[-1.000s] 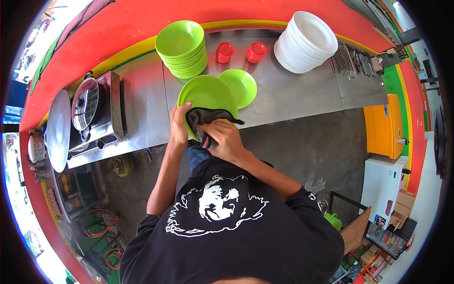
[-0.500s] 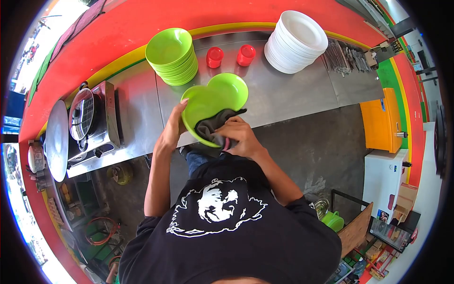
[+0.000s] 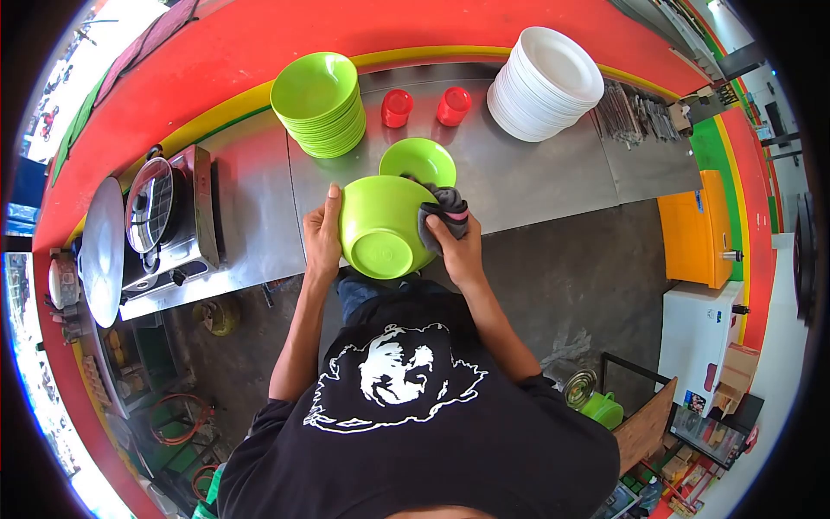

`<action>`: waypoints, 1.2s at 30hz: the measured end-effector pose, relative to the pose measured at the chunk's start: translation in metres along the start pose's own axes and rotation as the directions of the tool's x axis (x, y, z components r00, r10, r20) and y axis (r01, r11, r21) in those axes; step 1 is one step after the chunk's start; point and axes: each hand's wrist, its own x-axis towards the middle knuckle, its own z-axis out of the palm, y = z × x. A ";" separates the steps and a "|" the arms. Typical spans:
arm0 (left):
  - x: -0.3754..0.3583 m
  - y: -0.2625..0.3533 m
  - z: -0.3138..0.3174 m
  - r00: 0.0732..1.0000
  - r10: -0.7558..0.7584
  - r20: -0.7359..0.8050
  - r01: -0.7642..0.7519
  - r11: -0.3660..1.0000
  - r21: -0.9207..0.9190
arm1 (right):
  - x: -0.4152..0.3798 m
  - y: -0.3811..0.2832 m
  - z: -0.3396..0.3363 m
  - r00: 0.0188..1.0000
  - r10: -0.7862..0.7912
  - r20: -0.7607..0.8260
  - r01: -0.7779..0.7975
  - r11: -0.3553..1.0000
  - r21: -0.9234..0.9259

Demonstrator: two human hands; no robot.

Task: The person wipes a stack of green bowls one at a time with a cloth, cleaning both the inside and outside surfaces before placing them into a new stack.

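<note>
My left hand (image 3: 323, 233) grips the left side of a green bowl (image 3: 385, 221), which is tilted so that its outside and round base face me. At the bowl's right side, my right hand (image 3: 458, 246) holds a dark grey cloth (image 3: 443, 216) with a pink edge against it. Just behind the held bowl, another green bowl (image 3: 418, 161) rests on the steel counter (image 3: 519, 182), partly hidden by it. Further back on the left is a tall stack of green bowls (image 3: 320, 104).
Two red cups (image 3: 397, 108) (image 3: 453, 105) and a stack of white plates (image 3: 545, 85) stand along the counter's back. Metal cutlery (image 3: 635, 114) lies to the right. A lidded pan (image 3: 150, 203) sits on a stove (image 3: 201, 212) at left.
The held bowl has turned over from showing its inside to showing its outside and base. My right hand and the cloth have moved from its inside to its right outer side.
</note>
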 end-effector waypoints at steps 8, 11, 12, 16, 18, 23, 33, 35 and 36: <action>-0.007 0.001 0.010 0.995 -0.090 0.036 0.078 0.965 0.251 | 0.005 -0.030 0.015 0.851 -0.341 0.400 0.523 0.620 -0.585; -0.001 -0.026 0.014 0.994 0.110 -0.011 -0.102 0.953 0.287 | 0.003 -0.042 0.027 0.738 -0.334 0.586 0.674 0.385 -0.630; 0.001 -0.036 0.017 0.976 0.217 -0.030 -0.198 0.932 0.303 | 0.003 -0.045 0.030 0.718 -0.305 0.625 0.695 0.358 -0.624; 0.008 -0.022 0.003 0.999 -0.038 0.027 0.026 0.936 0.350 | 0.013 -0.033 0.018 0.729 -0.357 0.583 0.682 0.438 -0.585; 0.006 -0.013 0.009 0.995 -0.059 -0.083 0.069 0.990 0.125 | 0.014 -0.023 0.003 0.783 -0.333 0.526 0.614 0.555 -0.562; 0.000 -0.007 0.013 0.950 -0.194 -0.244 0.132 0.959 -0.252 | -0.018 0.016 -0.009 0.860 -0.311 0.404 0.498 0.683 -0.534; -0.011 -0.011 0.035 0.970 -0.039 -0.240 0.058 0.996 0.073 | -0.027 0.030 -0.007 0.938 -0.315 0.142 0.342 0.907 -0.247; -0.016 0.003 0.037 0.989 -0.018 -0.145 0.044 0.982 0.182 | -0.017 0.010 -0.013 0.890 -0.409 0.201 0.456 0.804 -0.381; -0.016 0.004 0.037 0.996 -0.022 -0.089 0.038 0.984 0.174 | -0.013 -0.003 -0.017 0.851 -0.431 0.301 0.526 0.699 -0.485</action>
